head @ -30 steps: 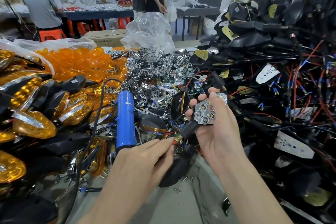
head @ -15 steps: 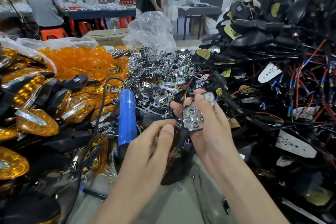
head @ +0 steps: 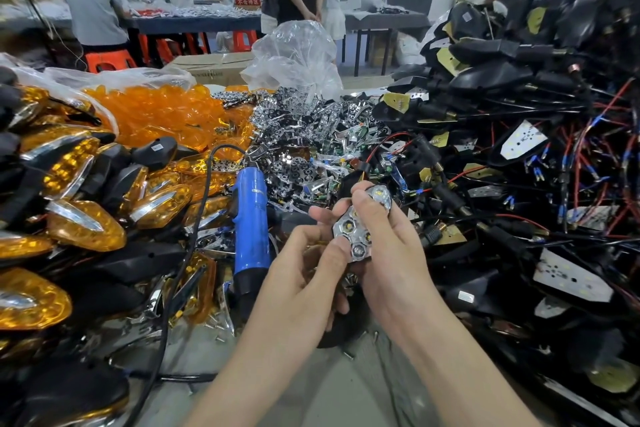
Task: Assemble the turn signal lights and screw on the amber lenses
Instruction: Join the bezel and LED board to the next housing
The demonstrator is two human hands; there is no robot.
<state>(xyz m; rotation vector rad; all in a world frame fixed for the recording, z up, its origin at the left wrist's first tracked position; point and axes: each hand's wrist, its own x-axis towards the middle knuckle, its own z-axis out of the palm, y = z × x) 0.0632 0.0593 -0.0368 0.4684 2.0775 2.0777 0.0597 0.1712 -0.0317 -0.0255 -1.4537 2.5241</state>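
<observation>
moved: left hand (head: 301, 288) has risen to the chrome reflector (head: 355, 230)
left grip: pinching its lower edge
right grip: right hand (head: 394, 260) holding reflector
blue screwdriver (head: 251, 218): left of reflector

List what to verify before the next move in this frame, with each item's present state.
1. Grip on chrome reflector: ok, left hand and right hand both pinch it.
2. Reflector seated fully: cannot tell, fingers cover its edges.
3. Blue screwdriver within reach: looks ok, lying left of the hands.
4. A hand free for it: not ok.
5. Amber lenses at hand: ok, piled far left.
6. Loose screws available: ok, scattered on the table.
</observation>
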